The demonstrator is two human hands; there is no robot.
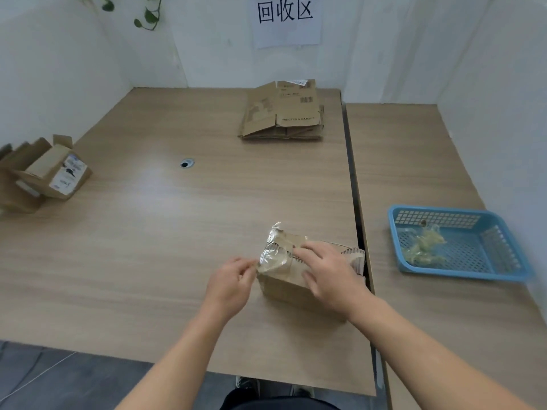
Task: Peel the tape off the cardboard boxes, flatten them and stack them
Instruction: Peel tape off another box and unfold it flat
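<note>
1. The tabletop (177, 232) is smooth pale wood-grain laminate. A second one adjoins it on the right, with a dark seam between them.
2. The stack (281, 116) of flattened boxes lies at the far edge. It is creased brown corrugated card with barcode labels, so we judge part of the task already done.
3. Unflattened boxes (50, 173) wait at the left edge with their flaps up, one bearing a white printed label.
4. The basket (438, 210) on the right tabletop is blue perforated plastic and holds a crumpled wad (423, 242) of clear, yellowish peeled tape.
5. The box (284, 288) in hand sits near the front edge beside the seam. It is a small brown block whose torn top shows the corrugated fluting.
6. The right hand (328, 273) lies across the box top, fingers spread and fairly straight. Its grip is not closed; it presses the box down.
7. The left hand (231, 282) is at the box's left end, its grip a pinch on the loose end of the tape (272, 253).
8. That tape is glossy, wrinkled film, partly lifted and carrying scraps of torn paper.
9. We judge the step to be peeling. Next we need a steady pull along the strip while the box stays pinned, then a drop into the basket before flattening.
</note>
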